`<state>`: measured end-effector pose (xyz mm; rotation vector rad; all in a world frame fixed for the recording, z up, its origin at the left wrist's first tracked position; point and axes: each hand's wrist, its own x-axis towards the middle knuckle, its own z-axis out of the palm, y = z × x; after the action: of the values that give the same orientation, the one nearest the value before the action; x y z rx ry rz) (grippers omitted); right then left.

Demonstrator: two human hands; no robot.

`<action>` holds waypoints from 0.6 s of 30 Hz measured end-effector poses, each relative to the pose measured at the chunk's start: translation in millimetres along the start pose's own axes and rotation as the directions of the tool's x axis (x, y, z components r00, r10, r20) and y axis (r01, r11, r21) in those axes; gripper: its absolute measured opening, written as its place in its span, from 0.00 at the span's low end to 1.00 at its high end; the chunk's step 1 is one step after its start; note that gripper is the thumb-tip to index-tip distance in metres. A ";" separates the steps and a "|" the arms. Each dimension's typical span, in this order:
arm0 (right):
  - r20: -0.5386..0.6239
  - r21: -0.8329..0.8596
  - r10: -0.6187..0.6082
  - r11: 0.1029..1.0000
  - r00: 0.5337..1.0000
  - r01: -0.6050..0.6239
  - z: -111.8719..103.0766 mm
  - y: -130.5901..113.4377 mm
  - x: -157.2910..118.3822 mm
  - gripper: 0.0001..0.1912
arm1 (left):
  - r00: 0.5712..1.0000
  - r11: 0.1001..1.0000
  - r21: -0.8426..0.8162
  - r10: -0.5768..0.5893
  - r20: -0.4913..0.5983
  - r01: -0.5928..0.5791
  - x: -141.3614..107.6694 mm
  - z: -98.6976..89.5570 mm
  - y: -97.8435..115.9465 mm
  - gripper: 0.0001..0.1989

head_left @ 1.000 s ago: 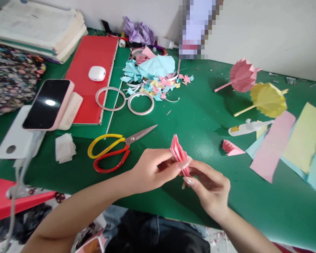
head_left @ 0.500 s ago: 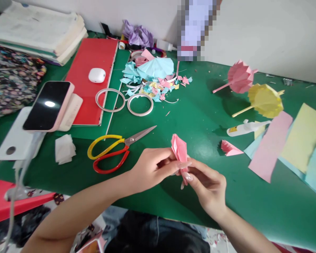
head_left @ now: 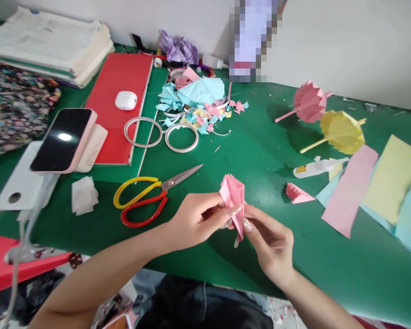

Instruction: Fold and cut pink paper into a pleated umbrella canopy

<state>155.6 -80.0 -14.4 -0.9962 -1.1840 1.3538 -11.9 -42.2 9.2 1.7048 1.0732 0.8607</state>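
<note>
Between both hands, above the front of the green table, is a pink pleated paper piece (head_left: 233, 191), its folds wider at the top and narrowing to a point below. My left hand (head_left: 200, 218) pinches it from the left, thumb across its front. My right hand (head_left: 272, 240) grips its lower right edge between thumb and fingers. Scissors (head_left: 147, 194) with one yellow and one red handle lie left of my left hand. A smaller folded pink paper piece (head_left: 298, 193) rests to the right of my right hand.
Pink (head_left: 310, 101) and yellow paper umbrellas (head_left: 342, 131) lie at the back right, near a glue bottle (head_left: 311, 168) and a pink paper strip (head_left: 351, 192). Paper scraps (head_left: 205, 114) and two tape rings (head_left: 181, 138) sit mid-table. A phone (head_left: 63, 139) and red folder (head_left: 119, 109) are left.
The pink pleated paper has opened a little wider at its top and shows more of its folds. Both hands stay in nearly the same place, still gripping it.
</note>
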 end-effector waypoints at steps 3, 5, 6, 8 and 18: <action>-0.001 0.003 0.001 1.000 1.000 -0.001 0.2 -0.1 0.5 0.16 | 1.000 1.000 0.011 0.021 0.000 -0.021 -0.2 -0.2 -0.6 0.16; -0.006 0.004 0.013 1.000 1.000 -0.013 0.6 -0.4 1.1 0.16 | 0.999 0.999 0.002 0.049 -0.002 -0.049 -0.3 0.0 -1.4 0.16; -0.008 0.007 0.017 1.000 1.000 -0.017 0.7 -0.7 1.4 0.17 | 0.998 0.998 -0.005 0.067 -0.006 -0.067 -0.3 0.2 -1.9 0.15; -0.005 0.020 0.017 1.000 1.000 -0.017 1.0 -1.4 2.0 0.17 | 0.994 0.994 -0.009 0.104 -0.026 -0.105 -0.3 0.9 -2.9 0.13; -0.002 -0.046 -0.020 0.999 1.000 0.020 0.2 0.0 3.1 0.16 | 0.994 0.993 0.030 0.113 -0.014 -0.112 -1.1 5.1 -8.8 0.09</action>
<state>155.1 -76.9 -14.2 -1.0160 -1.2253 1.3143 -10.2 -43.1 -0.8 1.7997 1.0116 0.9345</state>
